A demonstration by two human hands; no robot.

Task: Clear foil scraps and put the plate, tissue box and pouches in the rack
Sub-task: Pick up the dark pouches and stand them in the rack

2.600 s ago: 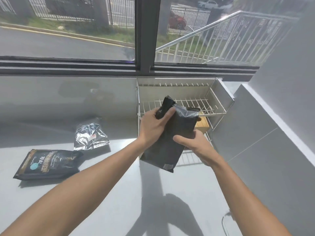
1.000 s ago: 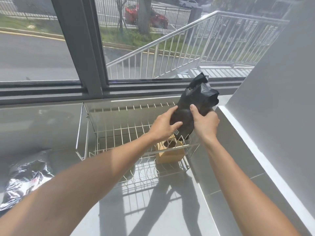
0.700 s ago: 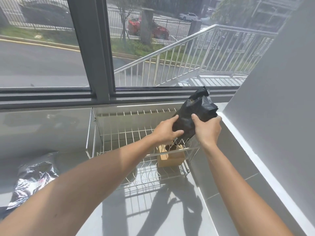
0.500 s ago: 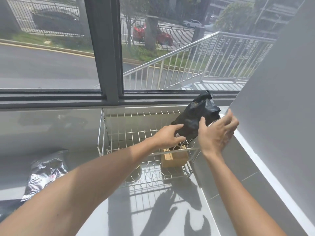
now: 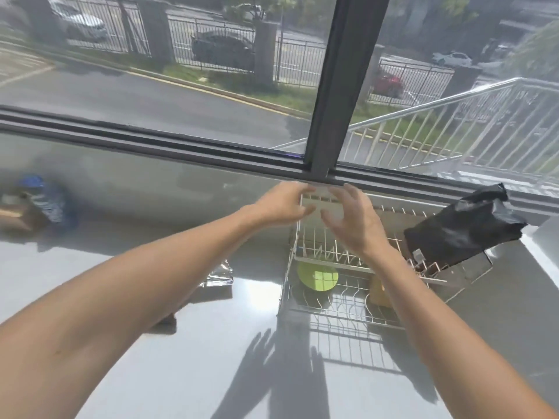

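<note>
Wire rack (image 5: 348, 309) sits on counter (image 5: 211, 373) at right, against window ledge (image 5: 151, 140). Pouch (image 5: 459, 234) leans in rack's upper tier, right end. Plate (image 5: 317, 276) on lower tier, left side; tissue box (image 5: 378, 293) right of it. Foil pouch (image 5: 219, 276) on counter just left of rack. Both hands above rack's left end: left hand (image 5: 281, 204), right hand (image 5: 351, 222).

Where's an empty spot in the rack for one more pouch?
The top shelf of the rack looks bare on its left and middle wires, between the left wall and the black pouch leaning at the right end. The lower shelf is crowded: a green plate and a wooden box sit there.
</note>
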